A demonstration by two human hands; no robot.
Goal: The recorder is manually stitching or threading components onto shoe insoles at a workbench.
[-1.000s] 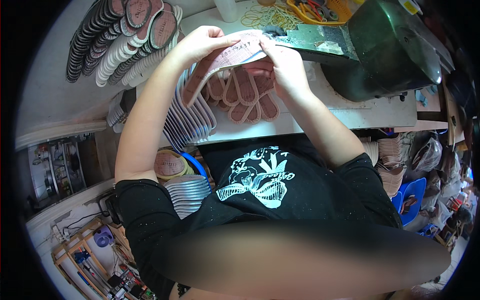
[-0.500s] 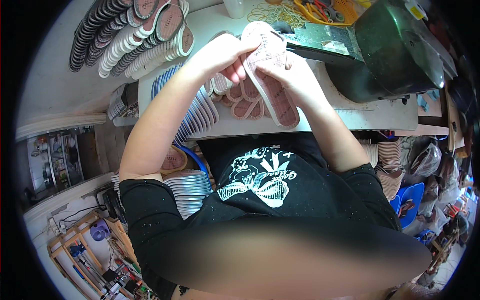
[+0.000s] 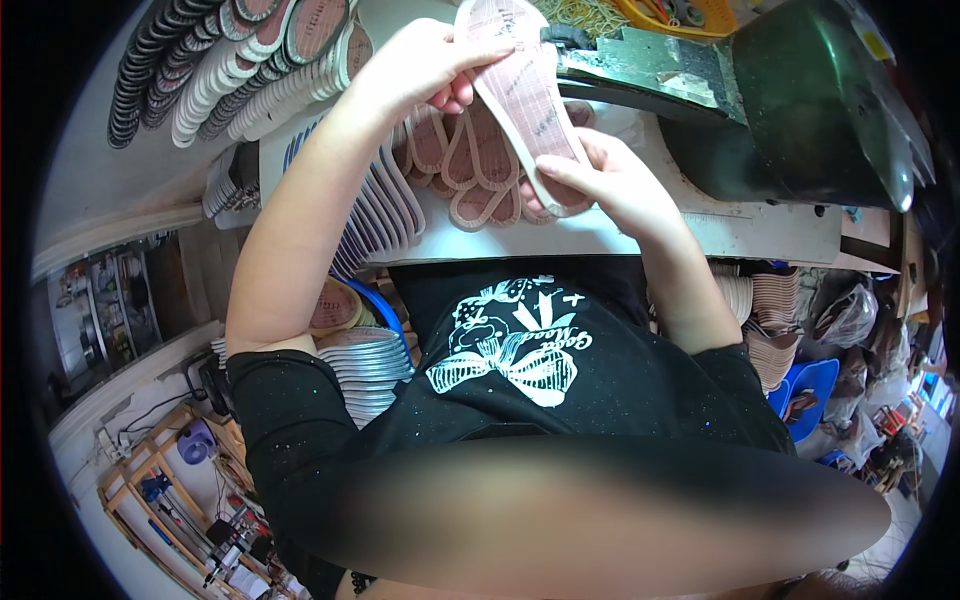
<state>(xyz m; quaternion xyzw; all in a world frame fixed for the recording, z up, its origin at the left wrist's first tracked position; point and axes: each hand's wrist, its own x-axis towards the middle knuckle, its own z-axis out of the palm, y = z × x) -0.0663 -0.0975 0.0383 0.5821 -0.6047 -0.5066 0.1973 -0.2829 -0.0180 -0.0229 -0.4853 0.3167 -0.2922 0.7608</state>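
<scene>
Both hands hold one slipper sole (image 3: 515, 85), pinkish-brown with a woven pattern and a pale edge, raised above the table. My left hand (image 3: 430, 68) grips its wide far end, thumb lying on top and fingers curled beneath. My right hand (image 3: 598, 178) pinches the narrow near end, with the thumb on the upper face and fingers under it. Below the held sole, several loose soles (image 3: 462, 160) of the same pinkish kind lie overlapping on the white table. Close to my left forearm stands a row of blue-and-white-edged soles (image 3: 375, 205).
A dark green machine (image 3: 780, 110) with a flat arm occupies the table's right side. Rows of black- and white-edged soles (image 3: 215, 75) stand at the far left. An orange basket (image 3: 690, 18) sits at the back. Stacked soles (image 3: 365, 370) are beside my left elbow; a blue bin (image 3: 815, 395) is lower right.
My right hand has slid from the sole's middle to its narrow near end. The sole is turned flatter toward the view. My left hand keeps its hold at the wide end.
</scene>
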